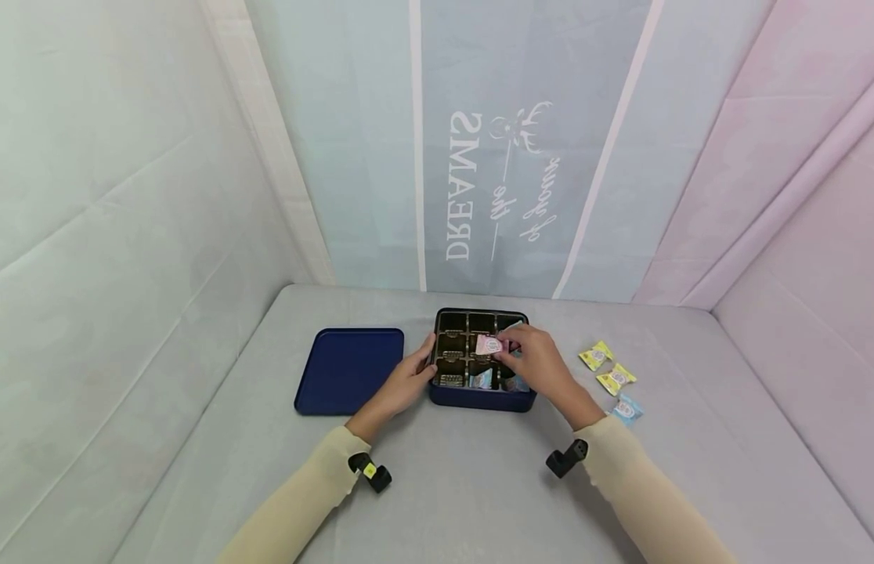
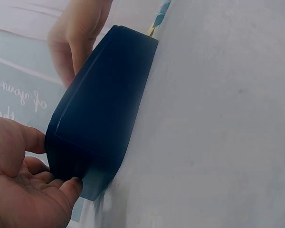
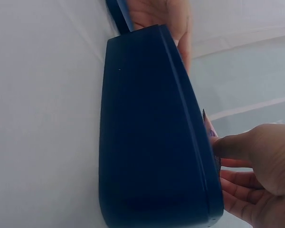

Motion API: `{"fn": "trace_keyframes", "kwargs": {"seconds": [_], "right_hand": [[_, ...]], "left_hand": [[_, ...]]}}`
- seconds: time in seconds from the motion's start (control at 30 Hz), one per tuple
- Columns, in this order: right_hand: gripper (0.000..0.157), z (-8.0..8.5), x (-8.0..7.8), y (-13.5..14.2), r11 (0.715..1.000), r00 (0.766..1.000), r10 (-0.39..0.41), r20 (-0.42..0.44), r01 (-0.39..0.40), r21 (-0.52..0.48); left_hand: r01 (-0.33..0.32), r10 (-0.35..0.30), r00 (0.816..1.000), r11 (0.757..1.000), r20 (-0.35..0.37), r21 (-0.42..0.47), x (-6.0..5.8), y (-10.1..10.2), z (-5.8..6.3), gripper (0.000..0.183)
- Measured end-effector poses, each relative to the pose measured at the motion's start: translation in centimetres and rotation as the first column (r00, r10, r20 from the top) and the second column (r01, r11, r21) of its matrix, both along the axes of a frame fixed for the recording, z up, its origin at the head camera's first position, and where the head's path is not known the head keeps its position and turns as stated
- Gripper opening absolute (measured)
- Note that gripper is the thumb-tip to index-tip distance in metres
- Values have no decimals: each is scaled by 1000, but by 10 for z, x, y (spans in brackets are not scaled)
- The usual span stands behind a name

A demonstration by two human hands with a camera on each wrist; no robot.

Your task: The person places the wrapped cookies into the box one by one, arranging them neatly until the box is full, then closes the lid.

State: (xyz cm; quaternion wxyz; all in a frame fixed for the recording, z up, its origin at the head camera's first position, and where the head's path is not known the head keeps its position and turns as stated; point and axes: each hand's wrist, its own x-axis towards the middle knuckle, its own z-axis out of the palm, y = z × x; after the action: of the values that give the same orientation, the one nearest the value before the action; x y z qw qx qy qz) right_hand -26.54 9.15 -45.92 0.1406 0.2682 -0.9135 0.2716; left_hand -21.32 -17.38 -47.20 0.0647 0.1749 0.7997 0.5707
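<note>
A dark blue box (image 1: 482,398) stands uncovered on the table, its black insert divided into several compartments. My left hand (image 1: 407,379) grips the box's left side, thumb near the front corner; in the left wrist view the fingers (image 2: 35,141) bend against its end wall. Over the middle compartments, my right hand (image 1: 539,360) pinches a pink wrapped candy (image 1: 489,345) between thumb and fingertips. A blue wrapped candy (image 1: 482,380) lies in the front middle compartment, and another (image 1: 516,384) in the front right one. The right hand partly covers the right column.
Left of the box lies its flat blue lid (image 1: 348,372). To the right are two yellow wrapped candies (image 1: 595,355) and a light blue candy (image 1: 627,409), partly behind the right forearm. A cloth backdrop (image 1: 521,258) rises behind the table.
</note>
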Motion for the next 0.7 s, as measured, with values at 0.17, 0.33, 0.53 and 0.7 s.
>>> {"fn": "trace_keyframes", "kwargs": {"seconds": [0.17, 0.33, 0.53, 0.7], "right_hand": [[23, -3, -2, -1, 1000, 1000, 6, -4, -6, 22], [24, -2, -4, -4, 999, 1000, 1, -15, 0, 51], [25, 1, -6, -9, 996, 1000, -2, -16, 4, 93], [24, 3, -7, -12, 992, 1000, -4, -21, 7, 126]], "left_hand": [[-5, 5, 1000, 1000, -2, 6, 0, 1, -1, 61], [-5, 5, 1000, 1000, 2, -4, 0, 1, 1, 61], [2, -2, 1000, 1000, -1, 16, 0, 1, 2, 62], [3, -3, 1000, 1000, -3, 14, 0, 1, 3, 61]]}}
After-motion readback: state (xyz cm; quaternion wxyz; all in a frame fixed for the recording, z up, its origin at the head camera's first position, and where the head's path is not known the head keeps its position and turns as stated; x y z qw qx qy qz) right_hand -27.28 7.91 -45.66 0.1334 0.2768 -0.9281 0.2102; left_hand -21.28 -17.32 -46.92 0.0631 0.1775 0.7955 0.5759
